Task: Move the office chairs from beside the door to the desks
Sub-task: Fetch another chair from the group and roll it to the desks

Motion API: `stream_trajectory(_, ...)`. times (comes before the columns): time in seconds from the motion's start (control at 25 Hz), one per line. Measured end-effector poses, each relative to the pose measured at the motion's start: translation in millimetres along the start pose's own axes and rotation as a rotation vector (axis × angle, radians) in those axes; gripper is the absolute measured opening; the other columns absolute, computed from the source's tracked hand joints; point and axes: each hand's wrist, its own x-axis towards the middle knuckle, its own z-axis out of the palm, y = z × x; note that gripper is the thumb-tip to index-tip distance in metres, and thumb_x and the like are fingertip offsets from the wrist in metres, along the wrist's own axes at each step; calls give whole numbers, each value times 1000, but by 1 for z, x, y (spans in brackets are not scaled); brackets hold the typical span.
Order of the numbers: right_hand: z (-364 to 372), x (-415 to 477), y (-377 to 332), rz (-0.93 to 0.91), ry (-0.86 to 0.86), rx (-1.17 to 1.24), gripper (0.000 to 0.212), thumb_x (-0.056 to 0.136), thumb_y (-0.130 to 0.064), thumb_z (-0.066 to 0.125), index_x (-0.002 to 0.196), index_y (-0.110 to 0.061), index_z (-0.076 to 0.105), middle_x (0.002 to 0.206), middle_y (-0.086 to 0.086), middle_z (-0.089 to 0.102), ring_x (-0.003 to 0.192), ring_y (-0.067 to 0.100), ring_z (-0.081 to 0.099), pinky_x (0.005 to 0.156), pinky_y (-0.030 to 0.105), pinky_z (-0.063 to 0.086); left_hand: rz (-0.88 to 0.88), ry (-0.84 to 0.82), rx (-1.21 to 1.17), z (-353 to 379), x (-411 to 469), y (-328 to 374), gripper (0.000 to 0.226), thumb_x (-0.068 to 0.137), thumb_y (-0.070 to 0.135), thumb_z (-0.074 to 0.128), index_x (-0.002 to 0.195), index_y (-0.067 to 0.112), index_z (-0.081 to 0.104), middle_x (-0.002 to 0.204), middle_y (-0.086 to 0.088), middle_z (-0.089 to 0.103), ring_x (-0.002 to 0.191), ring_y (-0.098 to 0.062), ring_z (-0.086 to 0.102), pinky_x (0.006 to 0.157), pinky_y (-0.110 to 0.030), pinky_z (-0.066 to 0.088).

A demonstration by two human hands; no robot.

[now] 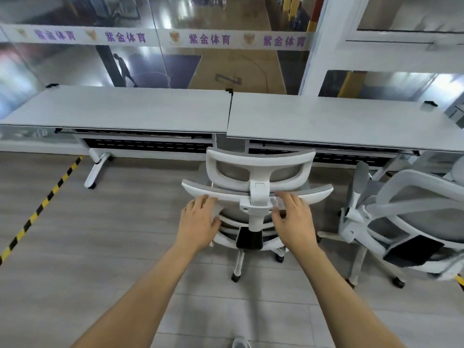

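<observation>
A white office chair (258,172) with a grey mesh back and headrest stands on castors in front of me, facing the gap between two grey desks. My left hand (200,219) grips the left part of its backrest top rail, and my right hand (292,217) grips the right part beside the headrest post. The left desk (120,109) and the right desk (339,121) stand side by side against a glass wall. A second white office chair (401,214) sits at the right, turned at an angle under the right desk's edge.
Yellow-and-black hazard tape (42,207) runs diagonally across the grey plank floor at the left. The left desk's white leg (96,169) with castors juts out towards me. Glass panels with a printed banner (160,37) close off the back. My shoe tip (241,344) shows at the bottom.
</observation>
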Motion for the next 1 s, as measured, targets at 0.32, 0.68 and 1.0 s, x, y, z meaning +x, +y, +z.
stream_trajectory(0.32,51,-3,-134,-331,-152,180,30,94,-22,60,123,-21,61,123,-3,63,115,19,53,102,33,38,-142,240,-25,-60,-88,-58,29,90,32,57,118,26,60,119,4,59,112,-24,52,90,-38,43)
stream_trajectory(0.68,163,-124,-378,-782,-515,361,32,93,-23,58,125,-25,59,128,-7,59,118,15,53,100,24,33,-673,435,-29,-150,-305,-208,43,89,48,36,120,28,60,124,6,58,115,-22,50,97,-42,41)
stream_trajectory(1.0,235,-322,-595,-1028,-745,534,36,89,-30,51,124,-24,60,126,-9,59,116,13,55,97,37,47,-999,685,54,-208,-552,-330,24,94,36,53,115,28,62,125,7,58,116,-18,50,97,-30,35)
